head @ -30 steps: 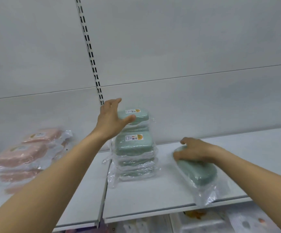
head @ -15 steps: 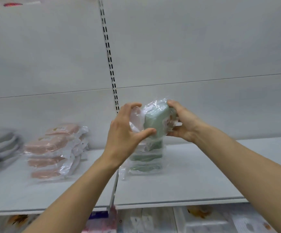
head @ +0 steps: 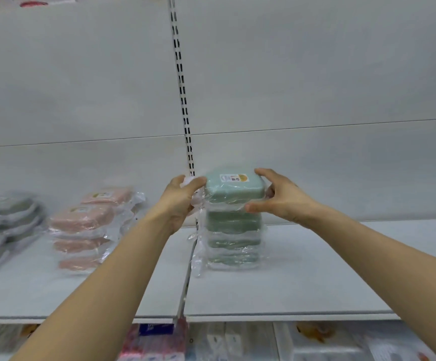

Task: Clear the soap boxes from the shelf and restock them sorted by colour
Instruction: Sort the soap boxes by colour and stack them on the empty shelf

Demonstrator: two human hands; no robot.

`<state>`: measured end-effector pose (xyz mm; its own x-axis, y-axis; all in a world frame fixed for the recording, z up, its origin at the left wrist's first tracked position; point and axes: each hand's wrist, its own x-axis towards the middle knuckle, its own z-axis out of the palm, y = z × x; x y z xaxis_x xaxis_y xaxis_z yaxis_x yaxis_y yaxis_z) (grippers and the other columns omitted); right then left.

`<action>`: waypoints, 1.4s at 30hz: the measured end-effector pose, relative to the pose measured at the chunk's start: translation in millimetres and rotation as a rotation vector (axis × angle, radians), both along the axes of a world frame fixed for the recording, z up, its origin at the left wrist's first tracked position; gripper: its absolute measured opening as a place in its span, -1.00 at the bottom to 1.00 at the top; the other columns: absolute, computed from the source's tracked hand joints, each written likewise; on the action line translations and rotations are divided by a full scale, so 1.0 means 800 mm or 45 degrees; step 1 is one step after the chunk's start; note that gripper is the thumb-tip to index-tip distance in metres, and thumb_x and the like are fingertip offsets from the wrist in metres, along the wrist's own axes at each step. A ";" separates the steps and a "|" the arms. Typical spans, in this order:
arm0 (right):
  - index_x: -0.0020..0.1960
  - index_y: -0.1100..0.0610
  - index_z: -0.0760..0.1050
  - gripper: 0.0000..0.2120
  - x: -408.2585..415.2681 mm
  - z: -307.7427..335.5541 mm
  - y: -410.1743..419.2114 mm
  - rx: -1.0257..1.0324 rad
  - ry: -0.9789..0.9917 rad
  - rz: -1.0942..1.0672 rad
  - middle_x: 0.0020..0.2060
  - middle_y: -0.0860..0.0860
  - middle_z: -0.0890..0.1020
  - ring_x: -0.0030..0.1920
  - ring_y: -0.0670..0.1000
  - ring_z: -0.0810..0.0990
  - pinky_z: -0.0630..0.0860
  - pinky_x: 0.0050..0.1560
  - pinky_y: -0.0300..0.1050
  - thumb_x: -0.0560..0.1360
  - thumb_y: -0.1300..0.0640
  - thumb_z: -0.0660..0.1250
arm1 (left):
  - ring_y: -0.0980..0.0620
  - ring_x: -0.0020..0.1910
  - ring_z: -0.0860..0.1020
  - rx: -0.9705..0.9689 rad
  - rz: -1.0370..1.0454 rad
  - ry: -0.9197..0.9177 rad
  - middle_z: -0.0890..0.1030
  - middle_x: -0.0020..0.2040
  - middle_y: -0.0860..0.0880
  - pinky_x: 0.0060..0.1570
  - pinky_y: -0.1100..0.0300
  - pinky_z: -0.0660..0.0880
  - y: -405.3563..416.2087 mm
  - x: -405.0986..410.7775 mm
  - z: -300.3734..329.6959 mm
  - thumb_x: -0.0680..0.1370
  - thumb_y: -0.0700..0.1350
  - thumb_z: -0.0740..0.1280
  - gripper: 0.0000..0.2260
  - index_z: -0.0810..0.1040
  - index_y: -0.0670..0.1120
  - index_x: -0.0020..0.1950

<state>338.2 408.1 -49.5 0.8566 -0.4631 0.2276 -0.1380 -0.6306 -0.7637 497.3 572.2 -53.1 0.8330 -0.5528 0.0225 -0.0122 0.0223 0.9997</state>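
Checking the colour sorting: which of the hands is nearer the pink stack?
Left. The left hand grips the top green soap box on the side facing the pink stack; the right hand holds its far side.

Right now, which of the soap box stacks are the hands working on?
The green stack, right of the shelf upright. Both the left hand and right hand hold its top box; the pink stack and grey stack sit untouched further left.

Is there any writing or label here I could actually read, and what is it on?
No text is legible.
Sticker on top green soap box: print and barcode too small.
Stickers on pink soap boxes: blurred.
Blue packet below the shelf: blurred.
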 end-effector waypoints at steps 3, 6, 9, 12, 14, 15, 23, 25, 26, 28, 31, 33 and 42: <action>0.45 -0.07 0.24 -0.24 0.004 -0.023 0.004 -0.013 0.045 -0.020 -0.19 -0.15 0.49 -0.19 -0.19 0.52 0.39 -0.26 -0.32 0.36 -0.03 0.54 | -0.03 0.10 0.51 0.232 0.043 -0.127 0.39 0.42 -0.10 0.17 0.07 0.47 -0.006 0.009 -0.013 0.56 0.08 0.37 -0.33 0.15 -0.04 0.57; 0.43 -0.12 0.23 -0.24 0.005 -0.035 0.003 -0.108 0.094 -0.064 -0.14 -0.21 0.51 -0.07 -0.12 0.55 0.50 -0.03 -0.12 0.33 -0.17 0.49 | -0.04 0.14 0.49 0.306 0.063 -0.180 0.38 0.44 -0.12 0.28 -0.04 0.44 -0.007 0.013 -0.024 0.55 0.16 0.35 -0.32 0.17 -0.05 0.56; 0.41 -0.15 0.21 -0.25 0.005 -0.029 0.001 -0.237 0.180 -0.129 -0.12 -0.22 0.49 -0.01 -0.05 0.54 0.50 0.03 -0.04 0.33 -0.24 0.46 | -0.05 0.26 0.45 0.328 0.085 -0.235 0.36 0.46 -0.09 0.31 0.03 0.35 -0.005 0.011 -0.025 0.56 0.19 0.31 -0.33 0.16 -0.05 0.55; 0.42 -0.16 0.19 -0.22 0.005 -0.025 0.000 -0.309 0.233 -0.155 0.10 -0.10 0.50 0.12 -0.02 0.50 0.42 0.03 -0.06 0.31 -0.30 0.44 | -0.05 0.43 0.31 0.366 0.197 -0.418 0.30 0.50 -0.04 0.33 0.01 0.27 0.003 0.006 -0.025 0.57 0.26 0.23 -0.37 0.17 0.01 0.55; 0.47 -0.16 0.14 -0.21 0.002 -0.025 0.000 -0.393 0.230 -0.171 0.25 -0.04 0.42 0.26 0.01 0.42 0.39 0.10 -0.02 0.36 -0.33 0.39 | -0.04 0.50 0.17 0.444 0.300 -0.646 0.26 0.52 -0.03 0.43 -0.08 0.18 0.012 -0.006 -0.022 0.59 0.27 0.16 -0.40 0.19 0.03 0.55; 0.49 -0.15 0.11 -0.23 -0.003 -0.024 0.002 -0.447 0.212 -0.184 0.30 -0.03 0.38 0.32 0.02 0.38 0.39 0.15 0.01 0.40 -0.32 0.35 | -0.02 0.52 0.11 0.470 0.346 -0.773 0.25 0.52 -0.02 0.44 -0.07 0.14 0.018 -0.017 -0.021 0.60 0.26 0.14 -0.42 0.19 0.03 0.55; 0.42 0.04 0.34 -0.50 -0.124 -0.068 0.007 -0.931 -0.176 -0.230 0.27 0.01 0.49 0.24 0.08 0.44 0.45 0.14 0.05 0.55 -0.13 0.25 | -0.09 0.33 0.35 0.520 0.382 -1.625 0.44 0.34 -0.06 0.27 -0.03 0.36 0.026 -0.166 -0.073 0.58 0.23 0.11 -0.46 0.37 -0.07 0.43; 0.34 0.09 0.43 -0.53 -0.173 -0.100 -0.001 -1.015 -0.217 -0.205 0.20 0.05 0.54 0.16 0.11 0.51 0.51 0.03 0.06 0.51 -0.10 0.23 | -0.10 0.25 0.44 0.515 0.304 -1.677 0.51 0.27 -0.08 0.18 -0.02 0.39 0.017 -0.214 -0.105 0.57 0.18 0.18 -0.49 0.39 -0.09 0.41; 0.32 0.11 0.46 -0.53 -0.199 -0.116 -0.006 -1.020 -0.207 -0.189 0.18 0.06 0.56 0.14 0.11 0.52 0.51 0.00 0.04 0.49 -0.09 0.22 | -0.10 0.22 0.47 0.532 0.252 -1.676 0.53 0.25 -0.08 0.16 -0.02 0.40 0.011 -0.238 -0.122 0.56 0.17 0.20 -0.49 0.39 -0.09 0.41; 0.30 0.12 0.48 -0.54 -0.255 -0.153 -0.018 -0.975 -0.145 -0.139 0.17 0.07 0.56 0.13 0.10 0.52 0.49 -0.02 0.01 0.49 -0.07 0.20 | -0.10 0.19 0.50 0.583 0.128 -1.631 0.55 0.22 -0.08 0.14 -0.01 0.42 -0.001 -0.286 -0.160 0.54 0.17 0.21 -0.48 0.38 -0.09 0.41; 0.28 0.11 0.50 -0.57 -0.344 -0.211 -0.046 -0.838 -0.029 -0.079 0.14 0.06 0.57 0.11 0.10 0.54 0.51 0.00 0.00 0.49 -0.07 0.21 | -0.08 0.21 0.50 0.654 -0.062 -1.461 0.55 0.25 -0.05 0.16 -0.01 0.45 -0.018 -0.364 -0.224 0.53 0.19 0.21 -0.47 0.38 -0.05 0.42; 0.28 0.09 0.50 -0.59 -0.403 -0.255 -0.068 -0.712 0.071 -0.076 0.12 0.03 0.57 0.11 0.09 0.54 0.55 0.00 0.02 0.50 -0.05 0.23 | -0.04 0.24 0.48 0.690 -0.186 -1.322 0.53 0.27 0.00 0.16 0.00 0.47 -0.027 -0.417 -0.269 0.54 0.17 0.28 -0.50 0.39 -0.01 0.42; 0.53 -0.02 0.13 -0.32 -0.598 -0.410 -0.129 -0.403 1.025 -0.009 0.46 0.01 0.22 0.43 0.05 0.22 0.32 0.28 -0.09 0.50 -0.01 0.35 | 0.06 0.37 0.34 0.931 -0.590 -0.736 0.41 0.36 0.05 0.32 0.27 0.25 -0.069 -0.585 -0.445 0.54 0.06 0.37 -0.50 0.34 0.04 0.45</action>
